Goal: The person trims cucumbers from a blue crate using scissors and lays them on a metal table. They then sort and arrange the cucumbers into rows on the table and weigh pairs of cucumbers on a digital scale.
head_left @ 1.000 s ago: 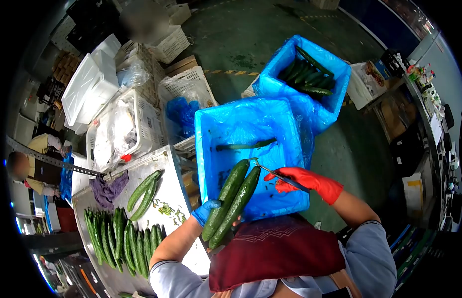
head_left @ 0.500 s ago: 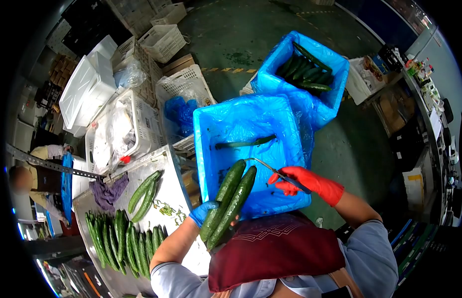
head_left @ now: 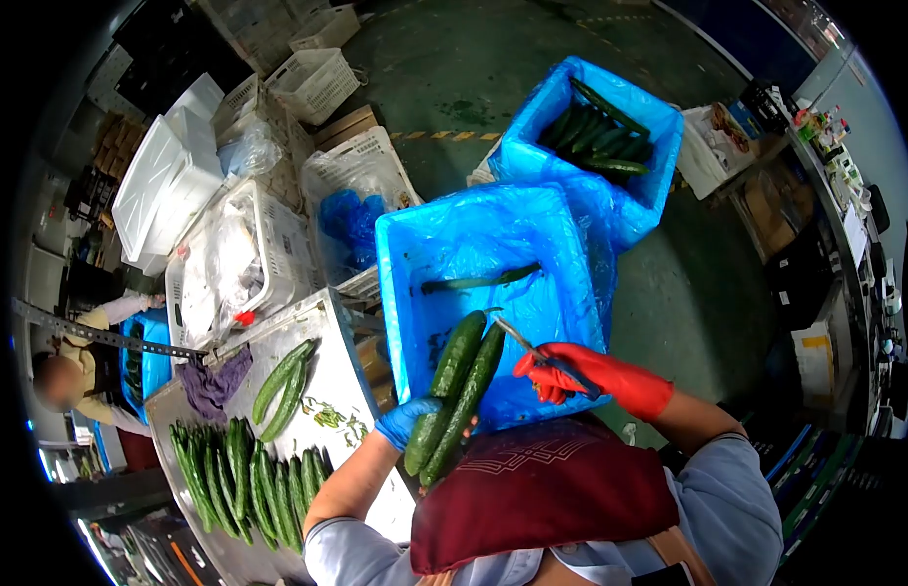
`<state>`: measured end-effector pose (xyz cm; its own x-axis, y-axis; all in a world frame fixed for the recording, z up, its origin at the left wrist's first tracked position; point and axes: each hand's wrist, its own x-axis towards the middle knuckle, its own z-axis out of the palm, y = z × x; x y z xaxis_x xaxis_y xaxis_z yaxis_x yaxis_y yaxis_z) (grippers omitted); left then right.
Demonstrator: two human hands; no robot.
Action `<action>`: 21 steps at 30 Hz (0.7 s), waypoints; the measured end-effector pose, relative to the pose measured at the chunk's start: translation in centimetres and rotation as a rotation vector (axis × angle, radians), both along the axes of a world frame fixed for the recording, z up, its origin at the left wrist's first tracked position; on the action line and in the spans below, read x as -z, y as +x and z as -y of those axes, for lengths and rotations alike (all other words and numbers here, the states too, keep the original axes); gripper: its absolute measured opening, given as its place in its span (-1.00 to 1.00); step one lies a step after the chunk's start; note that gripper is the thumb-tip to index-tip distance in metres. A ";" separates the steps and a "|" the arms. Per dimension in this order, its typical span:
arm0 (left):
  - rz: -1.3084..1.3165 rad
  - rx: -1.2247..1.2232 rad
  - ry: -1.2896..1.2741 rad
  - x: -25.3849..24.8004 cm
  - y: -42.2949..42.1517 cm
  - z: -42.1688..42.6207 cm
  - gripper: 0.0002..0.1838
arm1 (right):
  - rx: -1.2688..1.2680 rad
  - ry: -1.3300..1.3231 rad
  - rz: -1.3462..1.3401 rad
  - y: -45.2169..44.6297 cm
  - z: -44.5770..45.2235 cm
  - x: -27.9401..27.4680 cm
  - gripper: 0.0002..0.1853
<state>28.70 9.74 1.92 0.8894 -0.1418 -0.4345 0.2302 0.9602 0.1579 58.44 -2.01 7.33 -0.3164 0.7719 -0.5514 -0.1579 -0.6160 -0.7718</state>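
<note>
My left hand (head_left: 411,420), in a blue glove, is closed round two long green cucumbers (head_left: 454,391) held side by side over the near left edge of a blue-lined crate (head_left: 561,283). Red-gloved, my right hand (head_left: 571,373) grips a pair of scissors (head_left: 515,334). The blades point up and left, near the top end of the right cucumber. A short stem curls from the left one. One more cucumber (head_left: 481,282) lies inside the crate among dark bits.
On the metal table (head_left: 322,317) at left lie rows of cucumbers (head_left: 241,479), two separate cucumbers (head_left: 285,391), a purple cloth (head_left: 216,383) and green trimmings (head_left: 327,414). A second blue-lined crate (head_left: 666,156) holds several cucumbers. Another person (head_left: 88,366) stands at far left.
The scissors have moved down and slightly left, with their blades now beside the right cucumber's tip. Both held cucumbers have shifted slightly right. The other person's blue container at left has turned.
</note>
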 end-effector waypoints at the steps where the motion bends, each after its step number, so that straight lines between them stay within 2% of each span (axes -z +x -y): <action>1: -0.011 0.014 0.003 0.2 0.1 0.1 -0.20 | -0.008 -0.025 -0.005 -0.3 -0.1 0.1 -0.66; 6: -0.008 0.056 0.030 0.7 0.4 0.6 -0.22 | 0.024 -0.057 -0.028 -0.6 -0.6 0.1 -0.63; 9: -0.012 0.069 0.058 0.4 0.5 0.7 -0.24 | 0.061 -0.005 0.109 -1.2 -0.3 -0.4 -0.61; 12: -0.020 0.071 0.070 1.1 0.3 0.8 -0.26 | 0.118 -0.025 0.053 -1.0 -0.1 0.5 -0.56; 15: -0.017 0.053 0.068 1.2 0.4 1.0 -0.26 | 0.109 -0.042 0.155 -1.2 -0.1 -0.5 -0.62; 21: -0.015 -0.028 -0.003 0.4 1.0 1.2 -0.25 | 0.196 -0.072 0.158 -0.8 0.4 -1.5 -0.66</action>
